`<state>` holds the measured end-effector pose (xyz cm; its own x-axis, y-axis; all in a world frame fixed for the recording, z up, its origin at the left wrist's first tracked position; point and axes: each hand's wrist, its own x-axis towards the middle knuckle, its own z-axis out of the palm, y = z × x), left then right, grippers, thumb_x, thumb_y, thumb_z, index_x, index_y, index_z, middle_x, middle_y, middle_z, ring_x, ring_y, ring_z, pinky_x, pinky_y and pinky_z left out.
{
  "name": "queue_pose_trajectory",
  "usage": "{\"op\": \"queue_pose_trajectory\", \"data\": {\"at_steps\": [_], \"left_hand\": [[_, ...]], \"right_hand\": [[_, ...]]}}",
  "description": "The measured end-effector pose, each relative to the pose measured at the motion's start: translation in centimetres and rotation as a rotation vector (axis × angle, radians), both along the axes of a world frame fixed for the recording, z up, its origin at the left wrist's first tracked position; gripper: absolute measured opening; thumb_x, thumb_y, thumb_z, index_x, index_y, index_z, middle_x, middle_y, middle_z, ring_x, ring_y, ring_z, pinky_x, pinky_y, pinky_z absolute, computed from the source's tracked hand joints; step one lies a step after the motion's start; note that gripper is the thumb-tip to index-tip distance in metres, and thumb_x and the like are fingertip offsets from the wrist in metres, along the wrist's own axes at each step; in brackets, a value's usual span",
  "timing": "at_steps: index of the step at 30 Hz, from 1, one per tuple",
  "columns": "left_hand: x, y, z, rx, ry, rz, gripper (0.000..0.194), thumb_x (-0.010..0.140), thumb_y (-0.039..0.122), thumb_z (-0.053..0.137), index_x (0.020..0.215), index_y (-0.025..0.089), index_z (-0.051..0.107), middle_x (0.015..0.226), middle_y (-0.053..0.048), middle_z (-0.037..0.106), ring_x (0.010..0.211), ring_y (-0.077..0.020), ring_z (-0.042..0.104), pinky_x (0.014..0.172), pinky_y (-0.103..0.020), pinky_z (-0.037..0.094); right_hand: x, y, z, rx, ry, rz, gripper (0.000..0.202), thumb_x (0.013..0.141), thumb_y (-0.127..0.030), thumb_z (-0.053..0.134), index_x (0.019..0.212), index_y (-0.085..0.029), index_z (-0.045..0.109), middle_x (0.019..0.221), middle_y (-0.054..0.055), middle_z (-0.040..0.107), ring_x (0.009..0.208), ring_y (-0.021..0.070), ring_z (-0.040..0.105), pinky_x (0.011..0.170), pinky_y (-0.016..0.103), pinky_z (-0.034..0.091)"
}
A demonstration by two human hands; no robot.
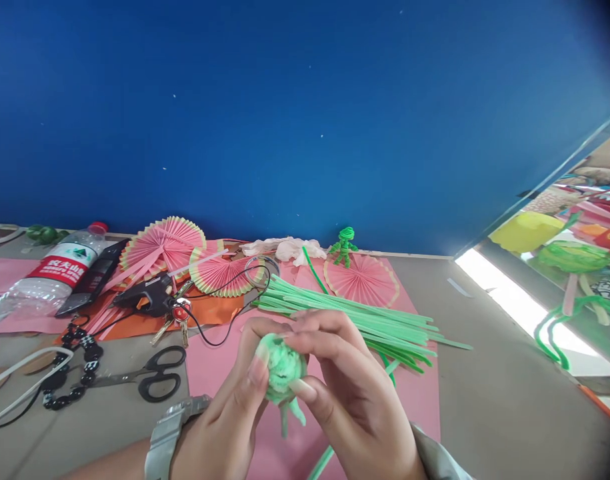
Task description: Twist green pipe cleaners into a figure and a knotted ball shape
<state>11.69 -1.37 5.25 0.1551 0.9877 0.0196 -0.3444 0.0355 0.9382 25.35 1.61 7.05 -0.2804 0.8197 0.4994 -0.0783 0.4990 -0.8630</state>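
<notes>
A light green fuzzy ball (285,368), wound from pipe cleaners with short ends hanging below it, is held between both my hands over pink paper (272,447). My left hand (229,400) has its thumb and fingers closed on the ball's left side. From the right, my right hand (352,393) pinches the ball with its thumb and fingertips. Behind my hands lies a pile of light green pipe cleaners (355,317), with some darker green ones beneath. A small green pipe-cleaner figure (345,247) stands farther back.
Black-handled scissors (159,377), a black beaded strap (89,353), keys (182,317) and a black glue gun (149,295) are on the left. Behind them are a plastic bottle (59,270) and pink paper fans (163,247). A blue panel (305,120) borders the table's back.
</notes>
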Motion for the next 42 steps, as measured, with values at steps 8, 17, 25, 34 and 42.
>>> {"op": "queue_pose_trajectory", "data": {"at_steps": [8,17,25,34,42], "left_hand": [[0.3,-0.3,0.0,0.309,0.237,0.121,0.024,0.092,0.03,0.034,0.112,0.031,0.047,0.103,-0.003,0.05,0.093,-0.0188,0.05,0.079,-0.029,0.043],[-0.9,0.8,-1.2,0.732,0.497,0.048,0.041,0.089,0.022,0.038,0.129,0.028,0.028,0.112,-0.007,0.045,0.103,-0.0221,0.046,0.085,-0.033,0.04],[-0.8,0.8,-0.6,0.625,0.464,-0.076,0.032,0.09,0.025,0.035,0.122,0.029,0.034,0.1,-0.005,0.045,0.09,-0.0208,0.047,0.08,-0.034,0.039],[-0.1,0.0,0.2,0.44,0.36,0.028,0.027,0.093,0.03,0.028,0.117,0.032,0.039,0.105,-0.003,0.048,0.097,-0.021,0.048,0.083,-0.031,0.042],[-0.4,-0.1,-0.5,0.454,0.379,0.016,0.028,0.092,0.03,0.032,0.119,0.033,0.038,0.114,-0.004,0.048,0.108,-0.0212,0.045,0.089,-0.03,0.04]], "right_hand": [[-0.7,-0.6,0.1,-0.398,0.24,0.015,0.007,0.081,-0.025,0.059,0.075,-0.021,0.058,0.093,0.003,0.051,0.09,0.0156,0.053,0.075,0.024,0.048],[0.4,-0.8,1.3,-0.372,0.06,0.099,0.009,0.089,-0.021,0.046,0.079,-0.022,0.047,0.08,-0.001,0.046,0.077,0.0113,0.049,0.067,0.021,0.046],[1.3,0.2,1.2,-0.03,-0.16,-0.038,0.016,0.081,-0.008,0.055,0.084,-0.024,0.055,0.083,-0.001,0.055,0.082,0.0117,0.055,0.072,0.023,0.046],[0.0,-0.3,0.7,-0.11,0.011,0.006,0.011,0.083,-0.014,0.053,0.085,-0.021,0.062,0.086,0.003,0.051,0.088,0.0156,0.055,0.077,0.029,0.049],[0.1,-0.6,0.1,0.015,-0.021,-0.071,0.018,0.081,-0.006,0.053,0.088,-0.022,0.058,0.089,0.002,0.052,0.094,0.0165,0.055,0.082,0.031,0.048]]}}
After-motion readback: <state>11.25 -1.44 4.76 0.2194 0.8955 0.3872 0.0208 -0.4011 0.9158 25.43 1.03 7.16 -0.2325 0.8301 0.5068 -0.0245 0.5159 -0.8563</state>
